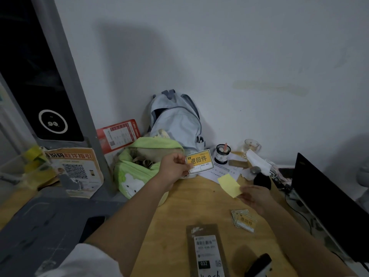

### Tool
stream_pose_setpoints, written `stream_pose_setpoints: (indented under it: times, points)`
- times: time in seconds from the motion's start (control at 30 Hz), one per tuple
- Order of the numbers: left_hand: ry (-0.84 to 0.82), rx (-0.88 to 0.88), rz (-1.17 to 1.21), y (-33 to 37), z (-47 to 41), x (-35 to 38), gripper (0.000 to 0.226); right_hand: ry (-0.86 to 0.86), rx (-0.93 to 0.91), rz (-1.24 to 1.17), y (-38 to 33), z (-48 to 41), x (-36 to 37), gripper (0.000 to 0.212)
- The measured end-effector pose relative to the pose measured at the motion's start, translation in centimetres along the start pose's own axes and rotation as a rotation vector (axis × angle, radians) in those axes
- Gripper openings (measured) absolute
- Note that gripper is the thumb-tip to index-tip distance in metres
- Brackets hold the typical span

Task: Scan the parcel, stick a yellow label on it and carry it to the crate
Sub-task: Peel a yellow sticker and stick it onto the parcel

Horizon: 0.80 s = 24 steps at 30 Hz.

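Observation:
A slim brown parcel (206, 250) with a white shipping label lies flat at the near edge of the wooden table (179, 216). My left hand (175, 166) holds up a yellow label (199, 161) with black characters by its left edge, above the table's far side. My right hand (254, 197) pinches a plain pale-yellow backing paper (229, 184) at its lower corner. A small stack of more yellow labels (243, 220) rests on the table just below my right hand. A dark scanner (259, 265) lies at the bottom right, beside the parcel.
A pale blue backpack (177, 120) and a green plush bag (139, 164) sit against the wall. Papers, a dark jar (222, 153), a glass and a face mask clutter the table's far right. A black monitor (323, 202) stands at the right. Posters lean at the left.

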<state>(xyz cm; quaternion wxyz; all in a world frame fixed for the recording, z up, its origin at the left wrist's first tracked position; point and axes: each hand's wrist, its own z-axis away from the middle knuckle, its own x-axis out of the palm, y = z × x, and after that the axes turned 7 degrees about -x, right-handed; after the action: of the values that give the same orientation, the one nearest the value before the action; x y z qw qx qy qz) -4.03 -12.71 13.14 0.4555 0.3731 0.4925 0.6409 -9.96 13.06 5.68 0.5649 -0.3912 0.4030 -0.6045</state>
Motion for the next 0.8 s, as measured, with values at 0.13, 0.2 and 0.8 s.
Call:
stream_pose_setpoints:
  times: [0.13,0.2,0.8]
  points:
    - [0.007,-0.019,0.005,-0.1,-1.4,0.0,0.027,0.026,0.097,-0.004,2.5,-2.2,0.8,0.007]
    - [0.016,-0.006,0.010,0.4,-2.1,0.1,0.029,0.047,0.158,-0.017,3.9,-3.2,1.3,0.006]
    - [-0.029,-0.194,0.051,-8.1,-4.3,0.4,0.025,0.131,0.395,-0.209,10.8,-6.7,2.5,0.006]
